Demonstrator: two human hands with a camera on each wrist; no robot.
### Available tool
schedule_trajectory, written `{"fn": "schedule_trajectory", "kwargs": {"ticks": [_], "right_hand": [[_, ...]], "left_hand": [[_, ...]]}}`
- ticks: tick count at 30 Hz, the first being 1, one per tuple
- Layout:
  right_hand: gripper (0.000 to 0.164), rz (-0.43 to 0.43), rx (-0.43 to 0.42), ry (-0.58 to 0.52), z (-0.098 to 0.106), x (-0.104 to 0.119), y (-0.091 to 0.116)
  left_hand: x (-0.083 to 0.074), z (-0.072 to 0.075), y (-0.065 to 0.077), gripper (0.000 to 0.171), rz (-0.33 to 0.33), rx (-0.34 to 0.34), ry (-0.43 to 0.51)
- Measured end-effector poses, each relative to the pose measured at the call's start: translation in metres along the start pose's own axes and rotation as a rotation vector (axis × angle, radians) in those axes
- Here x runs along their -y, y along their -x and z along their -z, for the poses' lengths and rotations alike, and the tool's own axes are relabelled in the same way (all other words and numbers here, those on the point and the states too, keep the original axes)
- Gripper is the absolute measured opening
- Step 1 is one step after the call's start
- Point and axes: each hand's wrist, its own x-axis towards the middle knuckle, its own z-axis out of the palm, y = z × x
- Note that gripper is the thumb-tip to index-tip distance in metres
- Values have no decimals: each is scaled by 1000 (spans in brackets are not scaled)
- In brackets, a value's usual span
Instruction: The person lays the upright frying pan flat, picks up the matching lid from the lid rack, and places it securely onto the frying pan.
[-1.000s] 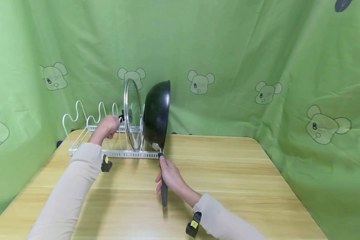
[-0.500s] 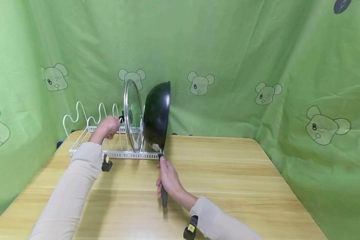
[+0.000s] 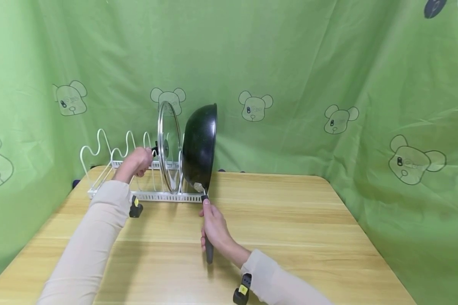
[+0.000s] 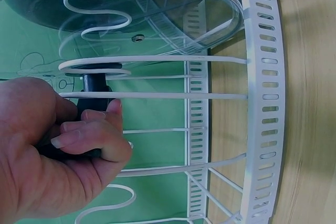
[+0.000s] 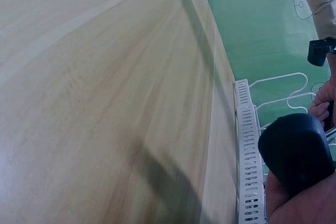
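A black wok (image 3: pixel 199 146) stands on its side at the right end of the white rack (image 3: pixel 152 195), its long handle (image 3: pixel 209 250) pointing toward me. My right hand (image 3: pixel 216 226) holds that handle, thumb lying along its top. Left of the wok, a glass lid (image 3: pixel 169 146) with a metal rim stands upright among the rack's wires. Its black knob (image 4: pixel 94 98) faces left, and my left hand (image 3: pixel 136 162) grips it with curled fingers. In the right wrist view, the handle's dark end (image 5: pixel 294 150) hides most of my right hand.
Wavy white wire dividers (image 3: pixel 99 144) rise from the rack's left part. Under everything lies a wooden table (image 3: pixel 282 220). A green curtain (image 3: pixel 290 55) printed with bear faces hangs behind and at both sides.
My right hand and wrist have shifted slightly on the wok handle, the wrist a little to the left. The wok, the lid and my left hand look nearly unmoved.
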Motion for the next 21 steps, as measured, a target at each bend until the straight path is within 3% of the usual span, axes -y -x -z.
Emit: {"fn": "schedule_trajectory", "kwargs": {"ticks": [10, 21], "right_hand": [[63, -11, 39, -19, 3, 6, 2], [61, -80, 102, -101, 10, 35, 12]], "left_hand": [[-1, 0, -1, 52, 0, 3, -1], [-1, 1, -3, 53, 19, 4, 13]]}}
